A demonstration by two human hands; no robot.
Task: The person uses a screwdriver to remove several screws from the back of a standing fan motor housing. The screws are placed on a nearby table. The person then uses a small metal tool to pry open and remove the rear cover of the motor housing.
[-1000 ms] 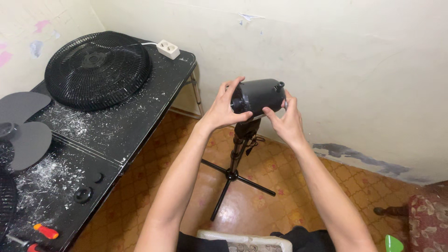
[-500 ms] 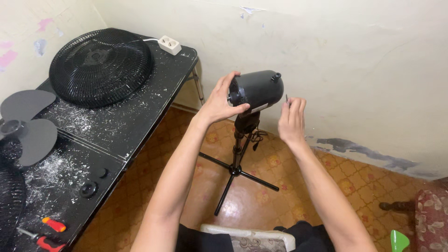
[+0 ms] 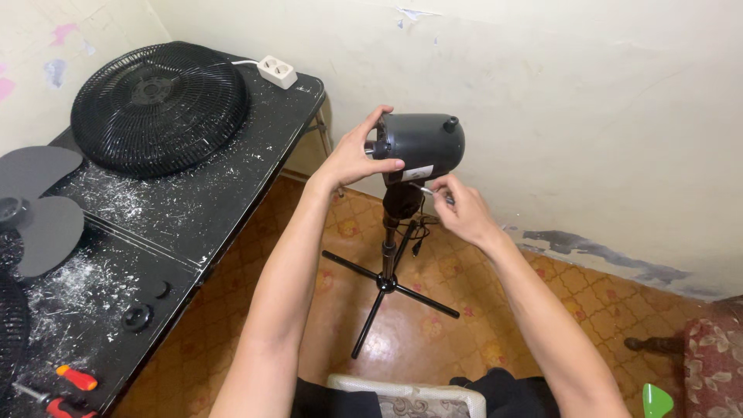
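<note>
One long black table (image 3: pixel 193 209) fills the left side, its top dusted with white powder and flecks. On it lies one round black fan guard (image 3: pixel 159 104), a domed cage of thin ribs, resting flat at the far end. Beside that sits one white power strip (image 3: pixel 277 71), a small block with a white cord. At the left edge lies one grey fan blade (image 3: pixel 35 205) with broad, smooth rounded lobes. Two small black round knobs (image 3: pixel 138 317) rest on the near part of the table. At the near corner are two screwdrivers (image 3: pixel 76 378) with red and orange handles.

On the patterned tile floor (image 3: pixel 503 310) stands one black fan stand (image 3: pixel 387 279), a thin upright pole on spread legs; four legs show. At its top sits one black fan motor (image 3: pixel 422 143), a smooth, rounded plastic barrel with a small knob on top. It is held in front of the pale wall, well above the floor, right of the table. Its long axis lies level, left to right, with the shaft end pointing left toward the table.

The left hand (image 3: pixel 352 159) wraps the motor's shaft end, fingers spread and pressed on it. The right hand (image 3: pixel 457 209) is just below the motor, fingertips pinched on one small silver screw (image 3: pixel 426 188) or pin; which, I cannot tell.
</note>
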